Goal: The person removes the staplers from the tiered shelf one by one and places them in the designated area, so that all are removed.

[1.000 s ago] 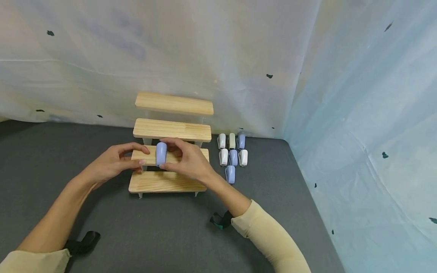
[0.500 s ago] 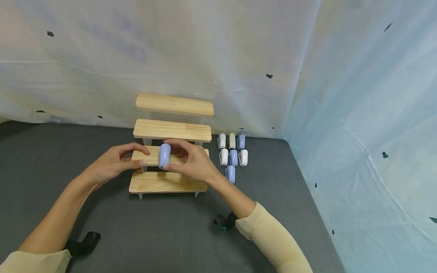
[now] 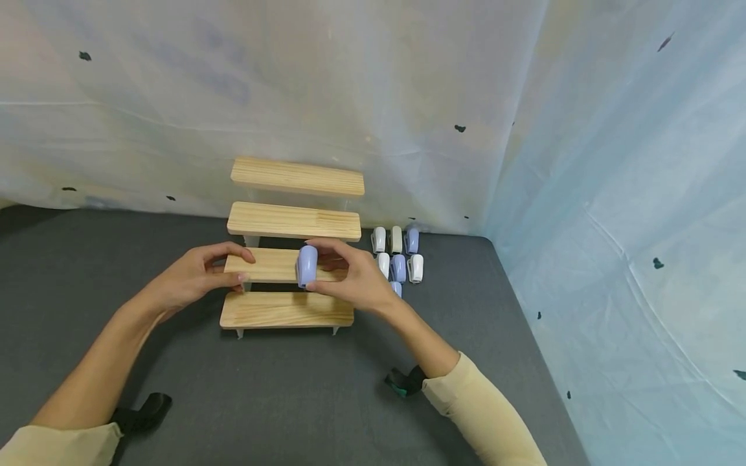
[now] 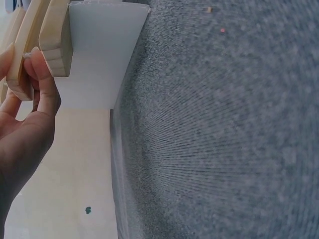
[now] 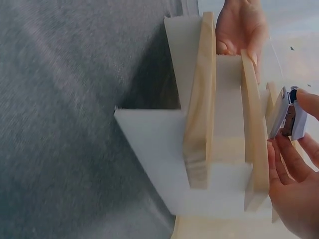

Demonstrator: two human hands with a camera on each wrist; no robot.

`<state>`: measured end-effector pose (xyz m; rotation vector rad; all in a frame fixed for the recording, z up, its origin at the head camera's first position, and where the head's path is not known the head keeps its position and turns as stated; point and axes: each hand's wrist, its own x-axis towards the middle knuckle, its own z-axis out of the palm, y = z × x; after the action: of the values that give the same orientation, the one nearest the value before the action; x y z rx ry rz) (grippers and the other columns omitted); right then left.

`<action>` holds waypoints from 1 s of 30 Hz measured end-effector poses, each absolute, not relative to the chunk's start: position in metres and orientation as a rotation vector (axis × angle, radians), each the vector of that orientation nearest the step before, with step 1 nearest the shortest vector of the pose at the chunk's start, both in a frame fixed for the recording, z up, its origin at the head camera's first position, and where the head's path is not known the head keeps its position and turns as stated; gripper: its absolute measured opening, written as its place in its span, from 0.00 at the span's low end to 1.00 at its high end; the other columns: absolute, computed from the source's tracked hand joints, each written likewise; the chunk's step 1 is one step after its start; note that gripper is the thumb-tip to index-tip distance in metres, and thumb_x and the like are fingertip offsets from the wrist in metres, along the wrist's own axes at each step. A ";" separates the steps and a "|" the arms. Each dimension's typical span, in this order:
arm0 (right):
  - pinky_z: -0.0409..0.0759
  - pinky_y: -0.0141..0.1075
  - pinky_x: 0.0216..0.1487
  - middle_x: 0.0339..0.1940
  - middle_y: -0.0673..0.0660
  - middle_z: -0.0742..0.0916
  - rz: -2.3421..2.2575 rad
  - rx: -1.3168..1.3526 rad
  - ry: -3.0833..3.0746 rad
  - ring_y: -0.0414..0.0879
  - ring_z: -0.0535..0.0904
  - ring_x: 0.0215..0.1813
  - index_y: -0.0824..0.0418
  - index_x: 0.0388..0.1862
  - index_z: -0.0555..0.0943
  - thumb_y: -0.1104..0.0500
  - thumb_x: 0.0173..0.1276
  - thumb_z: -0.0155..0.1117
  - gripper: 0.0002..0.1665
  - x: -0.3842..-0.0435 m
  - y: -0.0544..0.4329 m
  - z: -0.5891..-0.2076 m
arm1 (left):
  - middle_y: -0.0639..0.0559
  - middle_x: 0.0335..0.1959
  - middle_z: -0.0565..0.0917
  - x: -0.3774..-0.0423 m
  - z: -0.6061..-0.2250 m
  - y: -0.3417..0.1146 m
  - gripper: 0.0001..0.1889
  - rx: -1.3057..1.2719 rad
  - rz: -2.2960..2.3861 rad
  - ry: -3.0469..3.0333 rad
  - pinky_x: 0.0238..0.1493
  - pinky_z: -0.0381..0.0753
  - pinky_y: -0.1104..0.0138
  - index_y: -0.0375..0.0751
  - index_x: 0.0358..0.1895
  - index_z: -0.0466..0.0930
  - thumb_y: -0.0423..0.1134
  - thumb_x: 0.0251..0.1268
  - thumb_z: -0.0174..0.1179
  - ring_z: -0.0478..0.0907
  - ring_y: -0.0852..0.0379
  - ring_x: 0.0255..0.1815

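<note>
A light-purple mini stapler (image 3: pixel 306 266) is pinched between the thumb and fingers of my right hand (image 3: pixel 358 281), over the second board from the front of a tiered wooden display stand (image 3: pixel 285 312). The right wrist view shows the stapler (image 5: pixel 289 114) side-on, its metal part visible, close over a board. My left hand (image 3: pixel 204 275) grips the left end of that same second board, thumb in front and fingers behind. In the left wrist view the left hand (image 4: pixel 30 129) holds the board's end between thumb and fingers.
Right of the stand, several more mini staplers stand in rows on the dark grey cloth: a white one (image 3: pixel 379 240), a cream one (image 3: pixel 396 240) and purple ones (image 3: pixel 412 241) among them. My right hand partly covers the nearest. A pale curtain (image 3: pixel 408 97) hangs behind.
My right hand has carried the stapler to the right along the second board, from left of its middle to about the middle. The left hand has stayed at the board's end.
</note>
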<state>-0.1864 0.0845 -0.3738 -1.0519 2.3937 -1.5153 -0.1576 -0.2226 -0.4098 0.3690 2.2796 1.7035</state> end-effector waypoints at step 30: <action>0.81 0.46 0.54 0.58 0.65 0.81 -1.494 -0.913 2.456 0.57 0.80 0.54 0.70 0.68 0.72 0.70 0.60 0.73 0.36 -0.169 0.144 -0.350 | 0.35 0.71 0.61 -0.155 -0.408 -0.222 0.22 0.359 1.687 2.283 0.46 0.84 0.58 0.36 0.62 0.71 0.40 0.71 0.62 0.84 0.50 0.41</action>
<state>-0.1686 0.1439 -0.3497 -0.9132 2.4557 -1.4936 -0.1555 -0.2217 -0.4079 0.3592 2.2834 1.6869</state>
